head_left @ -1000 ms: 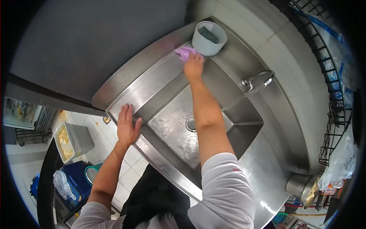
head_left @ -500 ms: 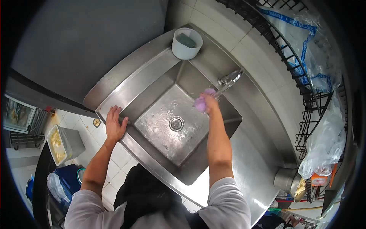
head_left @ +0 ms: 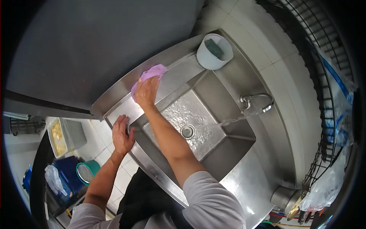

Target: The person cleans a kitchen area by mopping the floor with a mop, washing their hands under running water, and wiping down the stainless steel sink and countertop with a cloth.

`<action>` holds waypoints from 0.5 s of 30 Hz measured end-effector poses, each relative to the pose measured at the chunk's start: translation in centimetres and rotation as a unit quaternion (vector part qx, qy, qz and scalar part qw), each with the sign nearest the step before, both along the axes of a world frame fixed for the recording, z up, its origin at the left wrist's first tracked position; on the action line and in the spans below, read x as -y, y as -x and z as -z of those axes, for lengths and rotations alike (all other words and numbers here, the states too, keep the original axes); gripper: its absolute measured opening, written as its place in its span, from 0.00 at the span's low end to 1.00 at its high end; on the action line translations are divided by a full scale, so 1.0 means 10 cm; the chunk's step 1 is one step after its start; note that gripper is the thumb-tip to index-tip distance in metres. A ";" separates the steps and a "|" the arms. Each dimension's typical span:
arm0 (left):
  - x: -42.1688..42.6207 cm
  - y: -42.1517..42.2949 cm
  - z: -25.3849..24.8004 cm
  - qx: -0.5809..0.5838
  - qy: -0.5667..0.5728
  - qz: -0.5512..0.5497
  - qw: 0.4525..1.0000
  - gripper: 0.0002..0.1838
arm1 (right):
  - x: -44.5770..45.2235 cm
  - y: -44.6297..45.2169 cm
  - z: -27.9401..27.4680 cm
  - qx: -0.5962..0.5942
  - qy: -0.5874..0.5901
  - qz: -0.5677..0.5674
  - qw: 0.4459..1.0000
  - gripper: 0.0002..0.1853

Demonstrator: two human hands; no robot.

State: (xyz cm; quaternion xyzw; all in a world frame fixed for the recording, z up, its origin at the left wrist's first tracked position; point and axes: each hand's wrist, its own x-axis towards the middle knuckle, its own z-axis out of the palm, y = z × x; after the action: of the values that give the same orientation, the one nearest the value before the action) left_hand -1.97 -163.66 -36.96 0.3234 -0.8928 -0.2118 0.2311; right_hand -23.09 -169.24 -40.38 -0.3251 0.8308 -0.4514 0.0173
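Observation:
My right hand [head_left: 146, 91] presses a pink cloth [head_left: 155, 71] against the flat ledge along the left side of the steel sink [head_left: 177, 79]. At the sink's front left corner, my left hand [head_left: 122, 135] rests on the rim with its fingers spread and nothing in it. Water runs from the curved faucet [head_left: 259, 100] on the right side into the basin, where it spreads around the drain [head_left: 187, 131]. A white tub [head_left: 209, 60] holding a dark green scouring pad [head_left: 214, 48] stands at the sink's back corner.
A black wire rack [head_left: 328, 76] with plastic bags hangs on the right. A metal pot [head_left: 281, 198] stands at the lower right. On the left floor are a bin of yellowish food [head_left: 74, 133] and a green-rimmed container [head_left: 93, 166]. A dark panel [head_left: 103, 45] borders the sink.
My right hand has moved with the cloth from beside the faucet stream to the left ledge, where the cloth is now spread flatter. My left hand stays on the rim. The view has shifted.

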 end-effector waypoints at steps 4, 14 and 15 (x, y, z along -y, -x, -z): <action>0.07 -0.01 -0.02 0.002 0.015 0.004 1.000 0.25 | -0.09 0.41 0.35 -0.036 -0.091 -0.070 0.993 0.29; 0.03 -0.08 0.03 -0.042 -0.024 -0.005 0.999 0.24 | -0.13 1.20 0.35 -0.313 -0.122 0.172 0.926 0.18; 0.02 -0.09 0.04 -0.045 -0.041 -0.023 0.998 0.26 | -0.12 0.83 0.37 -0.292 -0.134 0.123 0.939 0.21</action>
State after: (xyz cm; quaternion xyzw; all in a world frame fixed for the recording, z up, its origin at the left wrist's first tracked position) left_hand -1.05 -163.87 -37.34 0.3429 -0.8646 -0.2569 0.2624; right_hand -31.41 -168.04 -44.07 -0.3322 0.8859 -0.2196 -0.2378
